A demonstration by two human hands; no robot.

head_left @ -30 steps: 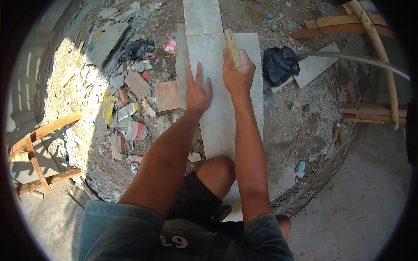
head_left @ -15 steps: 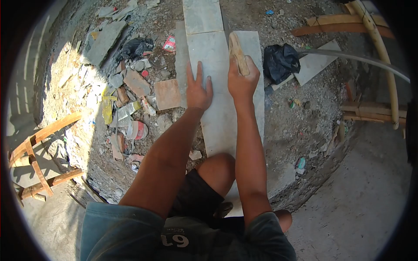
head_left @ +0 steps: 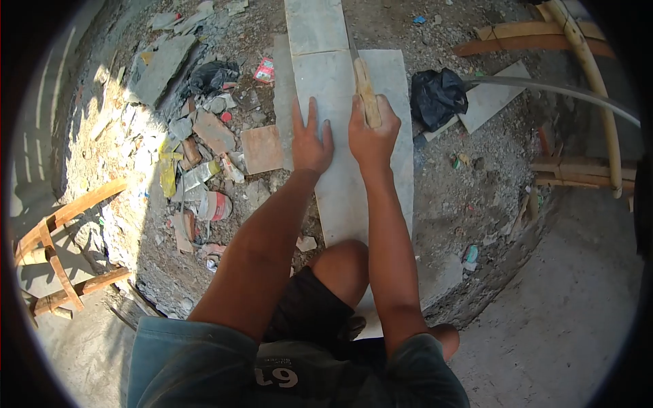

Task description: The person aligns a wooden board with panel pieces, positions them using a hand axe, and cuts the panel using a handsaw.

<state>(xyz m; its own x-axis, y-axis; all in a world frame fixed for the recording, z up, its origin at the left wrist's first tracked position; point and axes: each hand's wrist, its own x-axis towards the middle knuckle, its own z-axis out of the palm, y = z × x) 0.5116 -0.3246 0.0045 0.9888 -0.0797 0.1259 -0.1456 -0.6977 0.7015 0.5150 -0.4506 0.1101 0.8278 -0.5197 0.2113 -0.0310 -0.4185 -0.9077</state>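
Observation:
My left hand (head_left: 312,141) lies flat with fingers spread on a long pale grey board (head_left: 337,197). My right hand (head_left: 375,132) is wrapped round the wooden handle (head_left: 365,85) of what looks like a hand saw. Its thin dark blade, seen nearly edge-on, points away from me along the board's right edge. A wider grey sheet (head_left: 403,170) lies under the board and shows on both sides. A line runs across the board beyond my hands. My bent knee (head_left: 345,262) rests over the board's near end.
Rubble, tile pieces (head_left: 262,148) and a crushed red-and-white container (head_left: 216,205) litter the ground at left. A black plastic bag (head_left: 439,98) lies at right beside a pale offcut (head_left: 500,98). Wooden frames (head_left: 64,207) stand at the left, and curved poles (head_left: 598,81) at the right.
My right hand has drawn the wooden handle back towards me and slightly left, and more of the blade shows. My left hand stays in place on the board.

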